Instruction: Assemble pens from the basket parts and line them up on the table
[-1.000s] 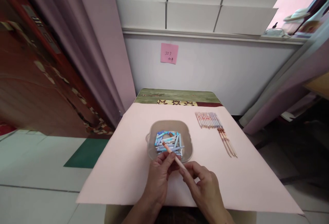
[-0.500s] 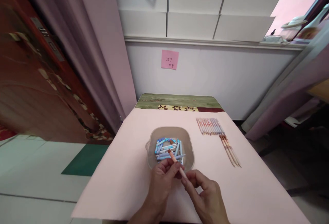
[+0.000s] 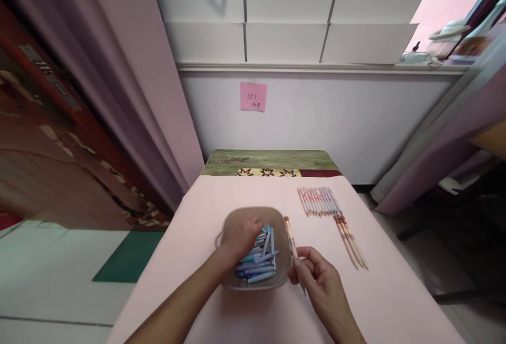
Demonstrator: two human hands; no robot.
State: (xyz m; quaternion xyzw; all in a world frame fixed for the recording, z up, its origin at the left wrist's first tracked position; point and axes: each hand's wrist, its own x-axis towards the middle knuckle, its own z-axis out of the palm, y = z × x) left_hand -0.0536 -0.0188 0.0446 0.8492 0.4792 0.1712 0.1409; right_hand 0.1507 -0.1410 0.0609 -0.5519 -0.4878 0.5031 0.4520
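Note:
My right hand [image 3: 318, 278] is closed round a cream pen [image 3: 291, 241] with a brown end, held upright-tilted just right of the plastic tub. The pen's brown end points away from me. My left hand [image 3: 245, 232] reaches into the tub [image 3: 231, 282], its fingers curled down among the pens; the fingertips are hidden, so what they pinch cannot be made out. Several blue, lilac and white pens [image 3: 256, 267] lie loose in the tub. On the right of the table, three cream-and-brown pens [image 3: 350, 244] lie side by side, below a neat row of slim printed pens [image 3: 319, 202].
Pale pink paper or cloth covers the table [image 3: 185, 259], leaving a green patterned strip [image 3: 276, 158] at the far end. A pink note [image 3: 253, 96] is stuck to the wall. Purple curtains [image 3: 130, 80] and a red-brown door [image 3: 51, 138] stand to the left.
My left hand has let go of the cream pen and moved forward into the tub. My right hand keeps the pen, now more upright and slightly further right.

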